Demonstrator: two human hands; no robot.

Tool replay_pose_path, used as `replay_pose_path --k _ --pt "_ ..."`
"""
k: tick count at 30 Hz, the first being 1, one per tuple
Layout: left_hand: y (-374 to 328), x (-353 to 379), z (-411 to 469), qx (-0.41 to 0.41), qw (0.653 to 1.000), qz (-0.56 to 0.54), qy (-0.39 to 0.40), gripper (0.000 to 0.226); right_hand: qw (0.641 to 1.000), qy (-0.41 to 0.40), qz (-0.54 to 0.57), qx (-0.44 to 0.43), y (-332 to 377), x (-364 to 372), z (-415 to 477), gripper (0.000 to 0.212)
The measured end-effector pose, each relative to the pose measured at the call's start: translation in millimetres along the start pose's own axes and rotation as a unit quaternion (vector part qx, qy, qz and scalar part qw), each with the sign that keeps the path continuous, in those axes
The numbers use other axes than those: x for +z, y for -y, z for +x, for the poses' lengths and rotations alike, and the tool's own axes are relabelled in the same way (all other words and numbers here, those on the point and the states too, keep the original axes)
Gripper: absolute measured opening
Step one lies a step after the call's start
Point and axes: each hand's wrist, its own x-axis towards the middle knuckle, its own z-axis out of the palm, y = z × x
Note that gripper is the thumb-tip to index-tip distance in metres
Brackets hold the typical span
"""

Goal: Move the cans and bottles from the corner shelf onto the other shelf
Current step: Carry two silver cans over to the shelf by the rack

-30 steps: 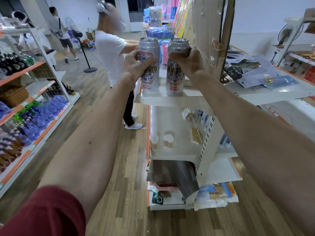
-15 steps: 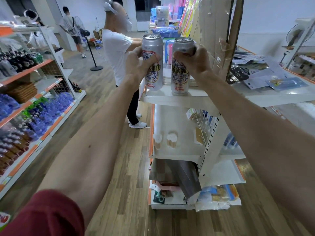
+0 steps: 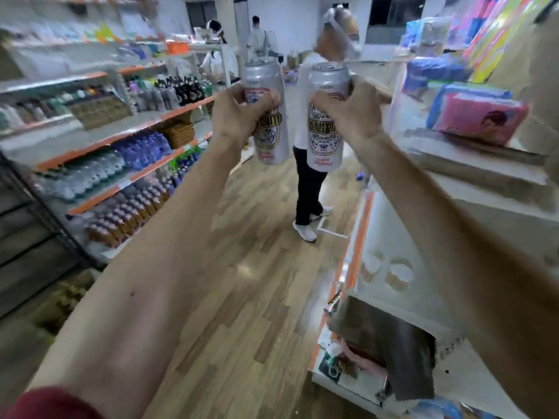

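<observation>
Gripping upright cans: left hand (image 3: 239,116) one (image 3: 267,116), right hand (image 3: 351,113) other (image 3: 325,125).

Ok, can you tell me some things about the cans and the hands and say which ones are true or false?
1. Each hand holds one can. True: the left hand grips the left can, and the right hand grips the right can.
2. The cans stand on a shelf. False: both are in the air above the wooden floor.
3. The cans are mostly silver. True.
4. The shelves on the left hold only toys. False: they hold rows of bottles.
</observation>
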Motion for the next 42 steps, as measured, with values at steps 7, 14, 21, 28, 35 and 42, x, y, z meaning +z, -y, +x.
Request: replay_pose_path --k 7,14,21,28,35,42 --pt "91.3 -194.7 -8.2 -0.075 0.981 0.095 -0.151 0.036 0.979 0.176 0.067 0.083 -21.2 194.0 -31.8 0.021" --pt "154.4 -365.0 -19.3 -0.147 0.945 0.168 -0.238 0.036 0.942 0.309 0.097 0.090 -15.0 376.0 -60.2 0.042" --pt "182.0 -453.3 -8.4 -0.195 0.919 0.183 -0.289 0.027 0.908 0.393 0.124 0.078 3.2 496.5 -55.7 0.041" --pt "223.8 -492.6 43.2 -0.218 0.898 0.198 -0.326 0.018 0.886 0.444 0.118 0.072 -6.9 596.4 -17.0 0.041" --pt "256.3 -521.1 115.8 -0.223 0.882 0.189 -0.369 0.021 0.874 0.466 0.128 0.055 -9.0 685.9 41.1 0.043" --pt "268.0 -560.5 176.7 -0.229 0.881 0.171 -0.378 0.021 0.866 0.479 0.139 0.032 -1.7 751.8 86.4 0.043"
